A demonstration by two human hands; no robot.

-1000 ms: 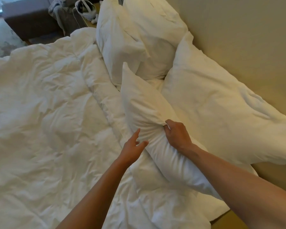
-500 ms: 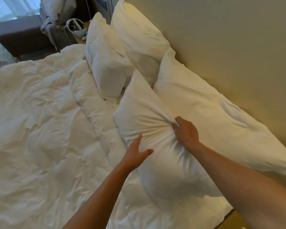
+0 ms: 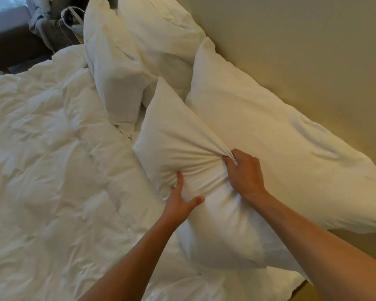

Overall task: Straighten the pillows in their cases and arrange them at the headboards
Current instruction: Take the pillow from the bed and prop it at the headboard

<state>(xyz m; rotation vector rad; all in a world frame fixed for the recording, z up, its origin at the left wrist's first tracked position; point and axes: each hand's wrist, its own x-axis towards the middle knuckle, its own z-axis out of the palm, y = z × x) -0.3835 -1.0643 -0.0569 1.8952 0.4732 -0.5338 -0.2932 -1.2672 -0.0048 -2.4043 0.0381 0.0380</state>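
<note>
A white front pillow point(image 3: 178, 140) lies tilted on the bed, leaning on a large pillow point(image 3: 269, 137) that rests against the beige headboard wall point(image 3: 302, 51). My right hand point(image 3: 244, 172) grips a bunch of the front pillow's case, and creases fan out from the grip. My left hand point(image 3: 180, 200) presses into the pillow's lower side with fingers and thumb spread. Two more white pillows, a near one point(image 3: 115, 68) and a back one point(image 3: 161, 38), stand upright further along the wall.
A rumpled white duvet point(image 3: 41, 170) covers the bed to the left. Beyond the bed's far end stand a dark bench point(image 3: 11, 44), a heap of clothes point(image 3: 44, 25) and a white-strapped item point(image 3: 72, 18).
The front pillow has turned flatter and moved toward the large pillow. My right hand bunched more of the case; my left hand went from hovering to pressing into the pillow.
</note>
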